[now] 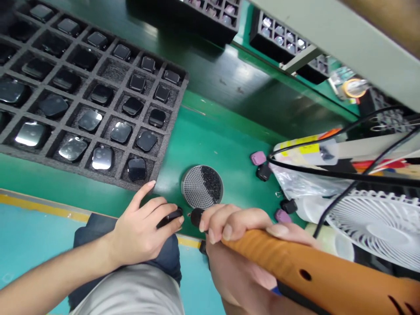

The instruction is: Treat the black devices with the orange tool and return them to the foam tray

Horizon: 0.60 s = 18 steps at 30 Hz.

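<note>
My left hand [144, 227] pinches a small glossy black watch-like case [170, 216] between its fingers, over the bench's front edge. Its index fingertip reaches toward the corner of the foam tray. My right hand [234, 223] wraps around an orange power screwdriver [285, 258], which points left; its black nose sits close to the case, and I cannot tell whether the bit touches it. Just beyond the nose is a round screw dish [192, 188] with a perforated face, its right part covered in tiny dark screws.
A grey foam tray [131, 144] of dark watch-like cases fills the left of the green bench [193, 131]. At right lie small pink pieces [258, 158], black pieces [263, 172], a black cable [315, 171] and a white fan [377, 227]. More trays [213, 22] stand behind.
</note>
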Motion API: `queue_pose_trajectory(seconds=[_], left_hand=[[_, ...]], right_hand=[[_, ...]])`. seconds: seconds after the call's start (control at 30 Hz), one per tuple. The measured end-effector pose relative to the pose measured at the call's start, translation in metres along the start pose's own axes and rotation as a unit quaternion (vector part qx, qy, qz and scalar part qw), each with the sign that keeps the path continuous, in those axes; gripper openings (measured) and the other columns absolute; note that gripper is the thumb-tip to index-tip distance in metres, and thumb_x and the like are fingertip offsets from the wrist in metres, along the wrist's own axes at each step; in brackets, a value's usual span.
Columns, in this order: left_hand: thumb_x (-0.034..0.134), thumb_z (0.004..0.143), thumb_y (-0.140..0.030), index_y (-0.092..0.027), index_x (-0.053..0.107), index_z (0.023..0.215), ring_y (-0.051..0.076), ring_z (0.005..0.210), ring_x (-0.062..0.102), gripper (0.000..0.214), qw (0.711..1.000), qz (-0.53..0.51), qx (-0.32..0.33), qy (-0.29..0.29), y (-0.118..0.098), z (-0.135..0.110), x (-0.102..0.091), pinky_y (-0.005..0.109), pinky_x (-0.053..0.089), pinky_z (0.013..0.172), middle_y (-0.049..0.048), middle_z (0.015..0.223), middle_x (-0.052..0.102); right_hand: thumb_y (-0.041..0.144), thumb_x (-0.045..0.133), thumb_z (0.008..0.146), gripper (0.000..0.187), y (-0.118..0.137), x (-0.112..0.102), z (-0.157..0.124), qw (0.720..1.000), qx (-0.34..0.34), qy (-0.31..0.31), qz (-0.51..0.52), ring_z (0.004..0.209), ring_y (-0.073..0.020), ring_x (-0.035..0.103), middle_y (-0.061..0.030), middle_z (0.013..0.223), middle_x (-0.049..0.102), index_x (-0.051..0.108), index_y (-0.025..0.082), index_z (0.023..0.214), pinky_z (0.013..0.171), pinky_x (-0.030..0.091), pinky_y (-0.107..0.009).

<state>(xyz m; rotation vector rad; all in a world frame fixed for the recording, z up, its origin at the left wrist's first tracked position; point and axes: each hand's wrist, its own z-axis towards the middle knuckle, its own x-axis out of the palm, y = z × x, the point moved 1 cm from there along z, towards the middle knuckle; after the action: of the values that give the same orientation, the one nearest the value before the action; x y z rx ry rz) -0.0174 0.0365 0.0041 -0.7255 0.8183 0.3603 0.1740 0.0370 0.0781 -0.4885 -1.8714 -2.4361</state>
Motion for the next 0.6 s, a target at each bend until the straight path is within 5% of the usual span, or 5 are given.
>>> queue_pose_trajectory(seconds=[0.27, 0.6], left_hand=[[0.07, 0.104, -0.021, -0.024, 0.081, 0.117, 0.023, 0.11, 0.07, 0.017, 1.0, -0.001, -0.006, -0.003, -0.001, 0.001, 0.0, 0.062, 0.024, 0.142, 0.004, 0.118, 0.081], [0.069, 0.104, -0.022, -0.024, 0.081, 0.114, 0.023, 0.107, 0.07, 0.015, 1.0, -0.003, -0.013, -0.01, -0.001, 0.001, 0.003, 0.063, 0.027, 0.14, 0.0043, 0.114, 0.08]], right_hand=[[0.088, 0.02, 0.102, 0.075, -0.013, 0.011, 0.002, 0.999, -0.033, -0.002, 0.015, 0.07, -0.0163, 0.064, 0.0026, 0.09, 0.064, 0.061, 0.03, 0.127, 0.062, 0.054, -0.041], [0.076, 0.042, 0.106, 0.053, -0.012, 0.0, -0.001, 0.998, -0.017, 0.064, -0.008, 0.075, -0.0192, 0.068, 0.0021, 0.097, 0.067, 0.062, 0.034, 0.132, 0.066, 0.056, -0.044]])
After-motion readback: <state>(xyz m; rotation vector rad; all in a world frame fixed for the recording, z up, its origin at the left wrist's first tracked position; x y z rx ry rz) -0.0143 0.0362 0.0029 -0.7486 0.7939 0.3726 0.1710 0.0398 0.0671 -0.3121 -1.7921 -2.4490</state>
